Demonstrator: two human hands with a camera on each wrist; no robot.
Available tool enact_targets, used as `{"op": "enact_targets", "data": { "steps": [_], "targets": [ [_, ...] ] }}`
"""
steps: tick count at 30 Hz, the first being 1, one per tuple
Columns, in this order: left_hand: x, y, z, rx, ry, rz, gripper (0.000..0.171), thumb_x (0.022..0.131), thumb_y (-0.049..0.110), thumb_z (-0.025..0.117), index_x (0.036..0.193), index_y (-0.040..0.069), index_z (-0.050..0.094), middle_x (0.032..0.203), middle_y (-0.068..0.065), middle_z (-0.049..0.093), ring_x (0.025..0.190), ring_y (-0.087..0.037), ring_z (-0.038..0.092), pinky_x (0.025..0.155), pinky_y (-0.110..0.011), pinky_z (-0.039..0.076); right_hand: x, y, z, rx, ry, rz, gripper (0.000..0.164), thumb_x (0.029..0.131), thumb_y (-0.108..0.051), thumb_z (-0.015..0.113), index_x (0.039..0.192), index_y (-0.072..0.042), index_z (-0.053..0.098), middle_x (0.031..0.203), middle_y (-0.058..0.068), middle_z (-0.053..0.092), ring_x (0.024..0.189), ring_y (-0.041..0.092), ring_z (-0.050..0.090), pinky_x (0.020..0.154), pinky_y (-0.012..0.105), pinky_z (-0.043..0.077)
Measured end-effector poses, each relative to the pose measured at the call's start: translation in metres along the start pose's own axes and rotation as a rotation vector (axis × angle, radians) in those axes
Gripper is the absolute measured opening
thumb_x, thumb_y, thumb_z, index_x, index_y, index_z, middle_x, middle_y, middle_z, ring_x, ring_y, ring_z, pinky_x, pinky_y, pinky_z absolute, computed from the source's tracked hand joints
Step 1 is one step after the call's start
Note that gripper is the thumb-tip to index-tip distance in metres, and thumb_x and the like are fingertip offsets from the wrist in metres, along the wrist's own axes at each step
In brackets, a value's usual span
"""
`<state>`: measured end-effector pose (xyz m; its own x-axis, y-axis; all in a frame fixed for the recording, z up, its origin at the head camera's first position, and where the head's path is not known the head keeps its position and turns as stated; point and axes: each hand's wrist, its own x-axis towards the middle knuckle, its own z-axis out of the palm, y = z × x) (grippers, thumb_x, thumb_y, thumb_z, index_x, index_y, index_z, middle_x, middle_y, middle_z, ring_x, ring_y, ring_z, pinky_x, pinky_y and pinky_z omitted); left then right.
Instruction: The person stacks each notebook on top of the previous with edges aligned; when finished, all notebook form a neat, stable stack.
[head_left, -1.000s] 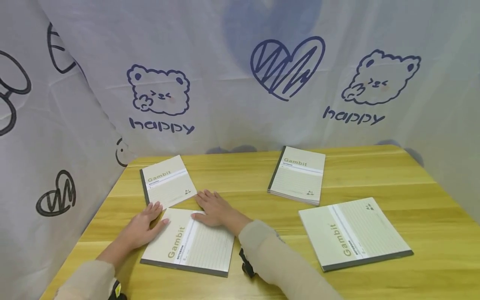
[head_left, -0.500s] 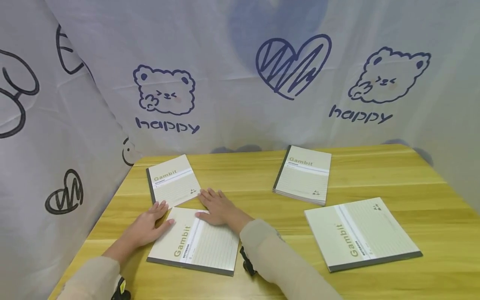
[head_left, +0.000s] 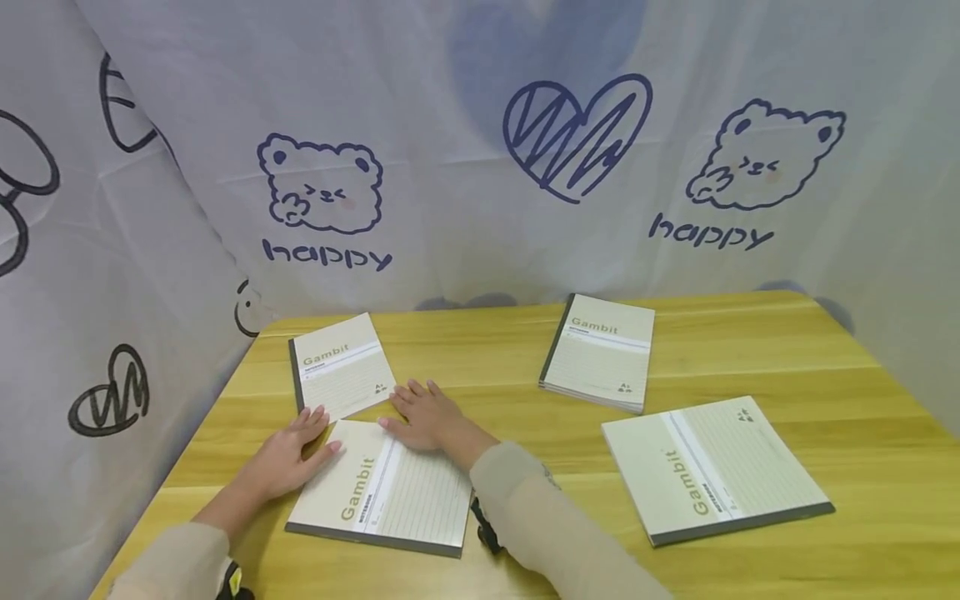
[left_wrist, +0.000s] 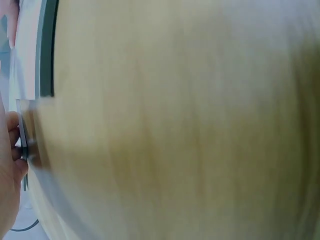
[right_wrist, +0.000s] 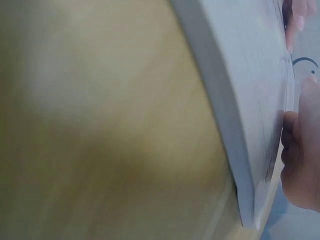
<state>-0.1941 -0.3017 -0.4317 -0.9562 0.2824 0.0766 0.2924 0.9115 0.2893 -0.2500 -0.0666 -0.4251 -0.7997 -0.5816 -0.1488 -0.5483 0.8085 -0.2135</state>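
Note:
Both hands lie at the far end of a cream Gambit notebook (head_left: 405, 500) on the near left of the table, its dark spine toward the person. The left hand (head_left: 285, 458) rests along its left edge, thumb at the cover. Over its far right corner lies the right hand (head_left: 427, 418), fingers extended and thumb on the cover. Just beyond is a second Gambit notebook (head_left: 345, 367), tilted, with the fingertips of both hands right at its two near corners. In the right wrist view, the notebook's page edge (right_wrist: 215, 95) shows thick beside the right hand (right_wrist: 302, 155).
A small stack of Gambit notebooks (head_left: 600, 354) sits at the back, right of centre. Another large notebook (head_left: 716, 471) lies at the right front, spine toward the person. A printed white curtain (head_left: 442, 208) hangs behind the wooden table (head_left: 540, 533) and along its sides.

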Motion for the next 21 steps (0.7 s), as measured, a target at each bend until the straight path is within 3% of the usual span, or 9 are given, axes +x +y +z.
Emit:
{"op": "enact_targets", "data": {
  "steps": [21],
  "targets": [
    [0.027, 0.005, -0.001, 0.038, -0.046, 0.069, 0.063, 0.093, 0.043, 0.048, 0.132, -0.006, 0.046, 0.141, -0.024, 0.04, 0.132, -0.045, 0.031, 0.104, -0.058, 0.032, -0.02, 0.02, -0.006, -0.026, 0.014, -0.036, 0.058, 0.099, -0.049, 0.019, 0.145, -0.016, 0.032, 0.152, -0.003, 0.028, 0.143, 0.018, 0.018, 0.119, 0.033, 0.01]
  ]
}}
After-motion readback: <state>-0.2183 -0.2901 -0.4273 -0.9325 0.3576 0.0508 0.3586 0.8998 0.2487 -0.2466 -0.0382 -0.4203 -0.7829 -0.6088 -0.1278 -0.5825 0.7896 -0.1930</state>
